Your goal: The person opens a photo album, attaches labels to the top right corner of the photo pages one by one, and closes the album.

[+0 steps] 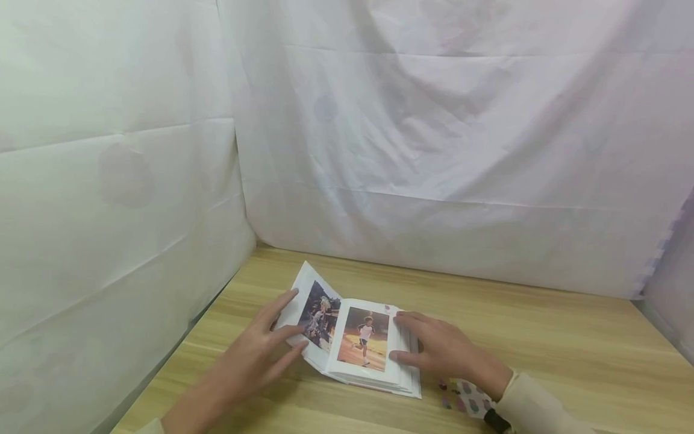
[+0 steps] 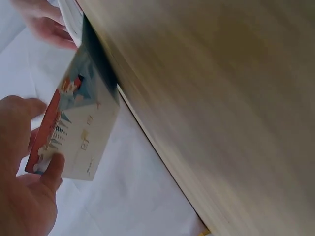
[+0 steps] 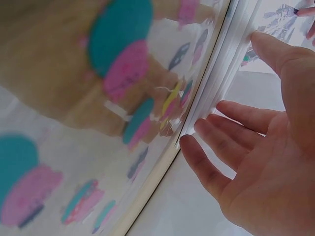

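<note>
A small photo album (image 1: 371, 375) lies spread on the wooden table, its left side raised at a slant. The left page carries a picture of a person in pale clothing (image 1: 321, 322); the right page has one of a runner (image 1: 365, 337). My left hand (image 1: 255, 343) grips the raised side by its outer edge. In the left wrist view, the illustrated outer cover (image 2: 81, 130) faces the camera, a digit pressing on it. With fingers mostly extended, my right hand (image 1: 441, 346) rests along the right page's edge. Page edges (image 3: 221, 73) show beside its fingertips in the right wrist view.
A clear sheet with colourful sticker-like shapes (image 1: 470, 396) lies under the right forearm, beside a black item (image 1: 496, 420) at the wrist. White cloth (image 1: 434, 150) hangs behind the wooden table (image 1: 585, 337), with more cloth (image 1: 108, 181) along its left side.
</note>
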The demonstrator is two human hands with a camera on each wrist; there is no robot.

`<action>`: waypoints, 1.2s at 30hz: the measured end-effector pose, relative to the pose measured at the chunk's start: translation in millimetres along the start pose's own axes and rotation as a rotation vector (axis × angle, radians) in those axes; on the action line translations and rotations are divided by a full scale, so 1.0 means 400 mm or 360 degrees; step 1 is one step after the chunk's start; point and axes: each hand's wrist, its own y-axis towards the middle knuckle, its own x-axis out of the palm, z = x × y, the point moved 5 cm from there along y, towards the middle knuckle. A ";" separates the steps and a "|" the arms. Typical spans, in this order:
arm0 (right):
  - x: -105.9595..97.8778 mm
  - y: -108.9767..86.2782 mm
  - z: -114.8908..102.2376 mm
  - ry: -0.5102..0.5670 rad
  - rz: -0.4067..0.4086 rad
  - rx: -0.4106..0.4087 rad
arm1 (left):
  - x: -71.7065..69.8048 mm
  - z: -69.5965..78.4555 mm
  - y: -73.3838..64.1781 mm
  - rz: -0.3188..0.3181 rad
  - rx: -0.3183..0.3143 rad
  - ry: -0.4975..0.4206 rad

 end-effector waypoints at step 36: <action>0.005 0.004 -0.010 0.0022 -0.0020 0.0055 | 0.106 0.129 0.087 -0.0078 0.0010 -0.0614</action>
